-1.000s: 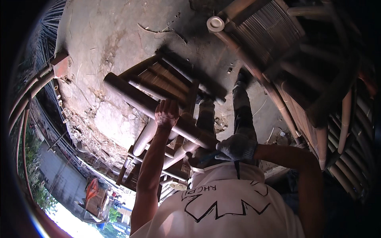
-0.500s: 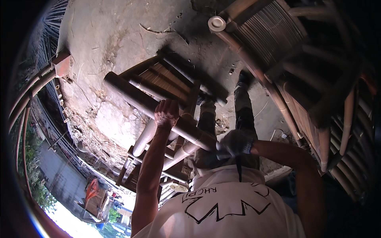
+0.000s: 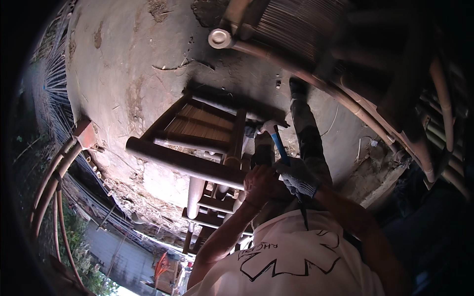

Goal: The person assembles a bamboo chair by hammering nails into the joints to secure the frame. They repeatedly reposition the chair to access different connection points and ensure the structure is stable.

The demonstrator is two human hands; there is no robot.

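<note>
A dark bamboo chair [image 3: 187,160] with a slatted panel tilts in front of my legs, its thick top bar slanting down toward me. My bare left hand [image 3: 259,185] is closed round the near end of that bar; its fingertips are partly hidden. Close beside it, my right hand [image 3: 298,177], in a grey knitted glove, grips a hammer [image 3: 281,147] by its blue handle. The hammer's light metal head points away from me, above the chair's right side. Below the glove, a dark tapered strip hangs over my white shirt [image 3: 291,246].
Another bamboo seat [image 3: 296,34] with a slatted surface stands at the far right, its long rail running down the right side. Bamboo poles [image 3: 54,172] curve along the left by a reddish block [image 3: 85,134]. Twigs and scraps litter the concrete floor [image 3: 118,64].
My left hand has slid from the middle of the bar to its near end. The right hand, blurred before, now shows the hammer raised forward. The view has shifted.
</note>
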